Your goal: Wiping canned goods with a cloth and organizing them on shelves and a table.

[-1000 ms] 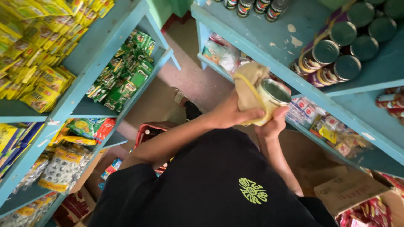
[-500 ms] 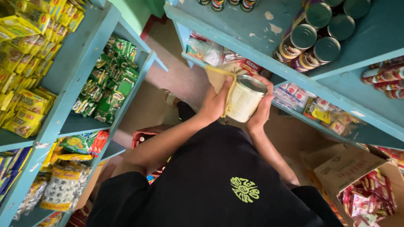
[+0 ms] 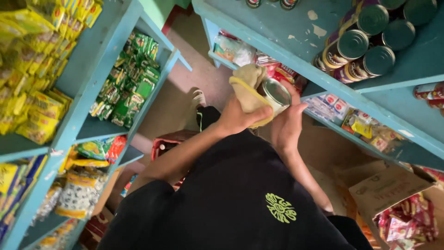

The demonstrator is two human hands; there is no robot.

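Since half a second ago we've swung the yellow cloth (image 3: 247,92) over the can (image 3: 275,94), covering more of its side. Our left hand (image 3: 238,118) has fingers clamped on the cloth, our right hand (image 3: 287,125) wraps the can, held just below the turquoise shelf (image 3: 296,55). Stacked tins (image 3: 365,51) sit above, green packets (image 3: 132,78) on the left rack (image 3: 99,83), cardboard box (image 3: 386,187) on the floor.

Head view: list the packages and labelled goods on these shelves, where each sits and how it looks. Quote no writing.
Tin can: in both hands, silver lid, yellow cloth pressed on it.
Stacked cans: upper right shelf, silver ends, dark-and-yellow labels.
Green packets: left middle shelf.
Yellow packets: far-left shelves.
Cardboard box: lower right, brown, beside red packets.
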